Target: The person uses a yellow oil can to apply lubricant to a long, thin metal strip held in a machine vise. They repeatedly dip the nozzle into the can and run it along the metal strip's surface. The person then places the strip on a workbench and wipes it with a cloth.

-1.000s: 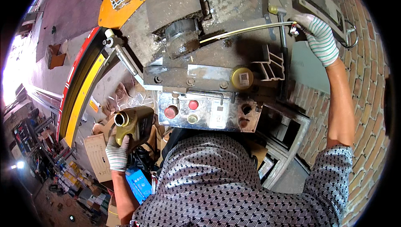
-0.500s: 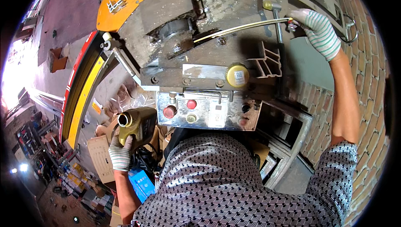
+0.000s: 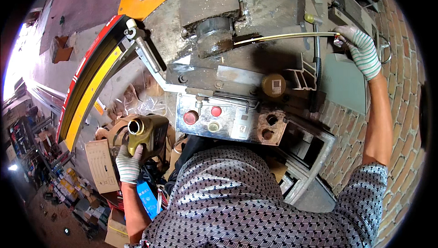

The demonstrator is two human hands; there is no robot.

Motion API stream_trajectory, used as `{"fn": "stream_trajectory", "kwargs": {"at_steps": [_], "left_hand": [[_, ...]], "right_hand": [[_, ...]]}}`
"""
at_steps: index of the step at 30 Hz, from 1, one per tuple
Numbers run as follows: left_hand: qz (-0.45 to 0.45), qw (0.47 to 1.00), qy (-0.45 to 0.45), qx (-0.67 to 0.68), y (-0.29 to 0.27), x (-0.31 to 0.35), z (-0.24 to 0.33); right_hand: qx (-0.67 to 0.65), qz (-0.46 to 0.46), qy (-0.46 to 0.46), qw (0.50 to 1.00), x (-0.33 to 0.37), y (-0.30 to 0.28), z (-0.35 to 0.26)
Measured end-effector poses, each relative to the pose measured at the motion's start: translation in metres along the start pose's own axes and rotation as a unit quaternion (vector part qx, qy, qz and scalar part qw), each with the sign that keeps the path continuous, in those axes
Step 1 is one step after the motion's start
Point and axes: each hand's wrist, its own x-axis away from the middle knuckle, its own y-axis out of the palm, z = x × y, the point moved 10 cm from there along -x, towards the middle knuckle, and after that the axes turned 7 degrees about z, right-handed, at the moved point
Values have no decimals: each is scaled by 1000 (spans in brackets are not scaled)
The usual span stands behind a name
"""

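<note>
From the head view, we hold a thin pale strip toward 1 o'clock, above the grimy table. Its long axis runs nearly from 9 to 3 o'clock, bowing slightly upward; the 9 o'clock end is beside a rounded dark block. Our right hand, gloved, at 2 o'clock, pinches the other end. Our left hand, at 8 o'clock, grips a gold bottle, whose uncapped mouth faces up at us, its neck toward 9 o'clock and its body reaching toward 3.

Against half a second ago, the strip, the block and our right hand appear farther toward 3 o'clock, and the strip looks more level; both grips are unchanged.

A round gold cap at 2 o'clock bears a white label with a square code. The control panel near the centre carries a pale label, its print too small for us to read. White lettering marks the blue box at 8 o'clock.
</note>
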Motion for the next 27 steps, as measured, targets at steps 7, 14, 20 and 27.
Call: {"fn": "stream_trajectory", "kwargs": {"at_steps": [7,14,20,27], "left_hand": [[-14,1000,9,-1,0,-6,-5],[-5,1000,11,19,4,-12,12],[-7,999,42,11,6,-21,22],[-18,999,51,3,9,-28,26]], "right_hand": [[6,13,-34,999,9,-40,-24],[66,31,-7,997,22,-62,-48],[73,54,-30,995,20,-69,-89],[112,70,-55,990,28,-85,-127]]}}
